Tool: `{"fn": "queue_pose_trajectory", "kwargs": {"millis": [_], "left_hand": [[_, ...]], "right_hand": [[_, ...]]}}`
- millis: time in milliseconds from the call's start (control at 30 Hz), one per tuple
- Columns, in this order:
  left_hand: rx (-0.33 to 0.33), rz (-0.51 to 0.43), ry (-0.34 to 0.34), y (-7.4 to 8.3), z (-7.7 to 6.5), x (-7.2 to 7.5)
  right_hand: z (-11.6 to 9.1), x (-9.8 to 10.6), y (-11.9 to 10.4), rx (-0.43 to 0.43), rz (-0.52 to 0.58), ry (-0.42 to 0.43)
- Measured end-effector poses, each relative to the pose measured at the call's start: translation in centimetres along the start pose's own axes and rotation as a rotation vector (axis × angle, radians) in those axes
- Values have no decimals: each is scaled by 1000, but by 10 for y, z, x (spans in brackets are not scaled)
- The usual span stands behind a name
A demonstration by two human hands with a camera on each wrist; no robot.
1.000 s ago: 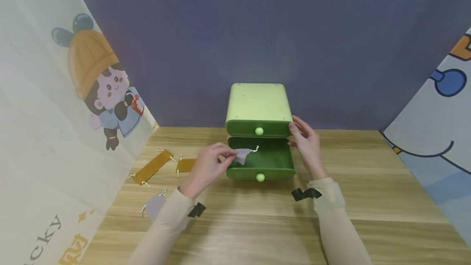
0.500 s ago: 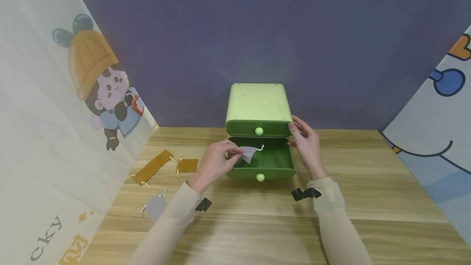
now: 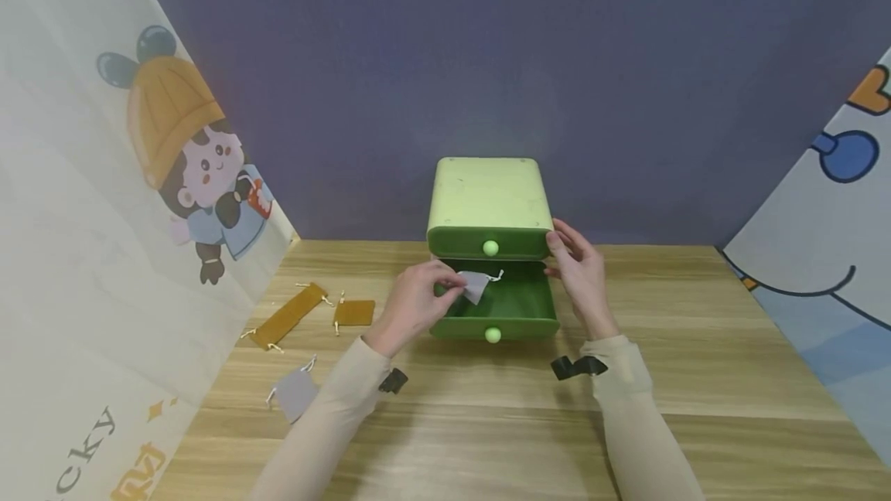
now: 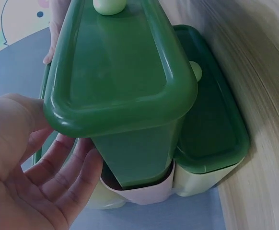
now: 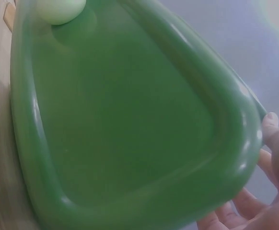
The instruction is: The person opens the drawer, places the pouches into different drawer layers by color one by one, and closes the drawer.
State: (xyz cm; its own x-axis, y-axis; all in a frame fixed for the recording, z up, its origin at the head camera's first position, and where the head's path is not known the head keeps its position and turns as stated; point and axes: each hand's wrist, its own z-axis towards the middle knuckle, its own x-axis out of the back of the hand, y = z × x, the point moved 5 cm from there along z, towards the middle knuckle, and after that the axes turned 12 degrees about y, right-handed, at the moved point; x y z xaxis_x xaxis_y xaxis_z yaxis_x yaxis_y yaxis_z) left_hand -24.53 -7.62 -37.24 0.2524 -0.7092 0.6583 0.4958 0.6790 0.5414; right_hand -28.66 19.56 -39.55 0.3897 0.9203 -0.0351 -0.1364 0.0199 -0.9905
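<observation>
Over the left part of a pulled-out green drawer (image 3: 459,328), my left hand (image 3: 418,300) pinches a small grey drawstring pouch (image 3: 476,286) between thumb and fingers; its white cord points right. My right hand (image 3: 583,281) holds the right side of the small drawer cabinet (image 3: 490,192), thumb at the upper front corner. The cabinet has a pale green top and round light green knobs. Its top drawer (image 3: 459,242) is closed. In the left wrist view a closed lower drawer (image 4: 209,120) shows beneath the pulled-out one; the pouch is hidden there.
On the wooden table (image 3: 696,377) to the left lie a long brown drawstring pouch (image 3: 288,317), a small brown pouch (image 3: 354,313) and another grey pouch (image 3: 295,393). A dark blue wall (image 3: 626,99) stands right behind the cabinet.
My left hand has moved a little to the right with the grey pouch, farther over the pulled-out drawer. My right hand has stayed on the cabinet.
</observation>
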Motion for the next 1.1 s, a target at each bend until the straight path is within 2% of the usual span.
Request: {"fn": "queue_pose_trajectory", "kwargs": {"millis": [467,667,900,1100], "left_hand": [[56,-35,-59,1,8,-14],[50,-36,-61,1,11,-18],[60,-20,-95,-5,11,-20],[46,-41,-77,-3,13,-19]], "right_hand": [[0,0,1,-19,6,1],[-1,0,0,-19,-2,-11],[0,-1,0,-23,-3,-14],[3,-1,1,-21,8,5]]}}
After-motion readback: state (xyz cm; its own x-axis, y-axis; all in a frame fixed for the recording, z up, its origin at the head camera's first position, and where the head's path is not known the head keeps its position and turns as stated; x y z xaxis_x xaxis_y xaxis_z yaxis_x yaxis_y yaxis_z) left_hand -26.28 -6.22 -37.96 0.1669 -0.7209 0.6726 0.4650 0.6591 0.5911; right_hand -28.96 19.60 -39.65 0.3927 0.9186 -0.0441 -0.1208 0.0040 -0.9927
